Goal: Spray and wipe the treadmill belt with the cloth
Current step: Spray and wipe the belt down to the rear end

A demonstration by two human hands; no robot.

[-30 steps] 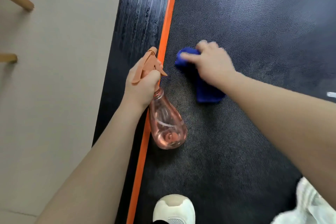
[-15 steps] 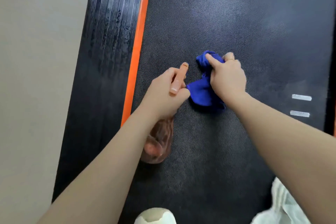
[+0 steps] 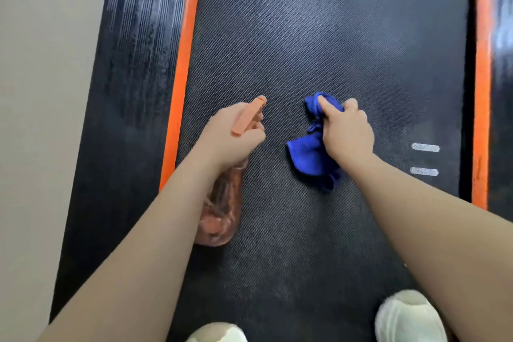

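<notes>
left hand [image 3: 230, 133] wrapped round bottle [image 3: 222, 211], nozzle facing up the belt [image 3: 305, 36], likely set to spray | right hand [image 3: 347, 133] clutching bunched cloth [image 3: 311, 155] on mid-belt, ready to wipe | shoes [image 3: 408, 316] at near end

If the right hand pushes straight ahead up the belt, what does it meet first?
Probably nothing: ahead of the right hand and its crumpled blue cloth lies only bare black textured treadmill belt, as far as shown.

black treadmill belt [image 3: 305, 36] carries a bunched blue cloth [image 3: 311, 155].
</notes>
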